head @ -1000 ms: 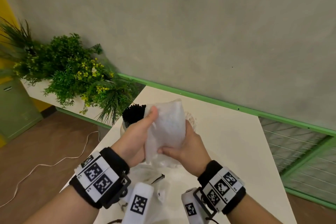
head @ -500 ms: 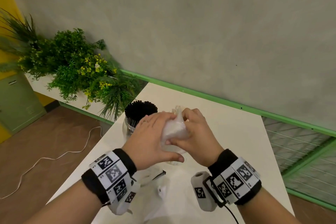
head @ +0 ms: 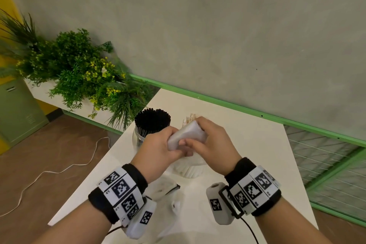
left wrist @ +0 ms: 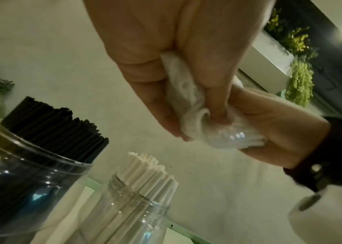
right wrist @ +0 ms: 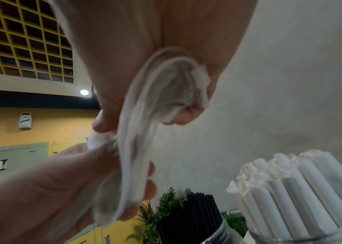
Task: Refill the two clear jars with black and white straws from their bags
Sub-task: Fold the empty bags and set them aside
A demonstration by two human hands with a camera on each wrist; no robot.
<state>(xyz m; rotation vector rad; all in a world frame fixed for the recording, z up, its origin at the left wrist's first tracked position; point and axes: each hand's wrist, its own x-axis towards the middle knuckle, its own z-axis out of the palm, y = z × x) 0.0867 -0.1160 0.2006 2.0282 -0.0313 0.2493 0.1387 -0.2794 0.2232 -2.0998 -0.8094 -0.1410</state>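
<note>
A clear jar packed with black straws [head: 152,124] stands at the table's far left. Beside it the jar of white straws [head: 190,118] is mostly hidden behind my hands; its base [head: 188,171] shows below them. Both hands hold a white plastic bag [head: 188,134], folded into a small roll, just above that jar. My left hand [head: 159,149] grips the roll's near end and my right hand [head: 214,143] curls round its far end. The left wrist view shows the bag [left wrist: 195,118] pinched between the fingers; the right wrist view shows its folded layers [right wrist: 138,148].
Another crumpled clear bag [head: 165,190] lies on the white table [head: 247,144] near my left wrist. Green plants [head: 79,73] stand off the table's left end, a grey wall runs behind it, and a white cable [head: 59,170] lies on the brown floor.
A second ago the bag was held up flat and wide between my hands. Both hands have since lowered and squeezed it into a small roll over the white straw jar.
</note>
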